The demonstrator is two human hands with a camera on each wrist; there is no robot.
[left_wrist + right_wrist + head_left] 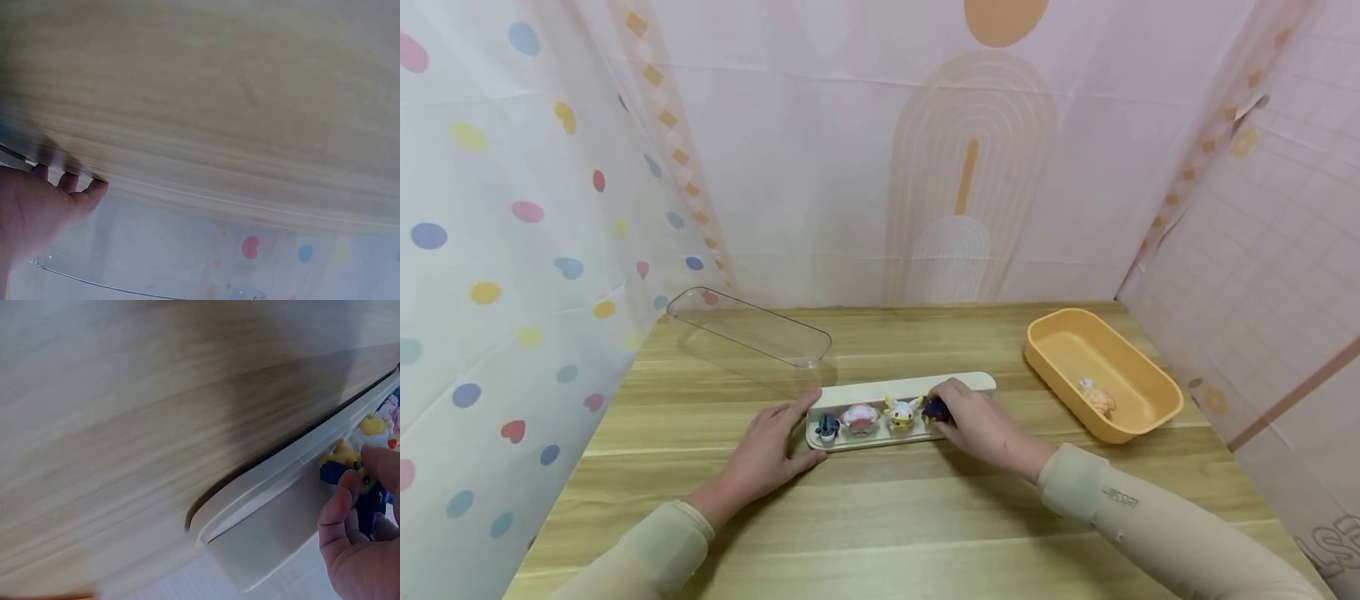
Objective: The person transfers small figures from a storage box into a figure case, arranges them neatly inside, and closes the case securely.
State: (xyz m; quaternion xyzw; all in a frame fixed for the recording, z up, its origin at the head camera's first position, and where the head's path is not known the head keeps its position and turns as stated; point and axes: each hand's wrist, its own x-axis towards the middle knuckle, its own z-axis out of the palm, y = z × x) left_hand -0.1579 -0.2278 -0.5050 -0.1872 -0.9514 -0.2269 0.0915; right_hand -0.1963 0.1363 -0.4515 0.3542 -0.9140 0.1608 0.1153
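Note:
A long cream-white tray [910, 388] lies on the table with small toy figurines in a row. From left to right they are a blue-grey one [827, 427], a pink and white one [860, 418], a yellow and white one [901, 414] and a dark blue one with yellow parts [337, 472]. My left hand [767, 446] holds the tray's left end, thumb in front and fingers behind. Over the tray's right part, my right hand [981, 425] pinches the dark blue and yellow figurine between thumb and fingers, hiding part of it.
An orange bin [1060, 383] stands at the right, a peach-coloured figurine [1099, 400] with a white part inside it. Behind my left hand, toward the back left, is a clear plastic container [812, 363]. Patterned curtains [820, 183] border the wooden table [880, 525].

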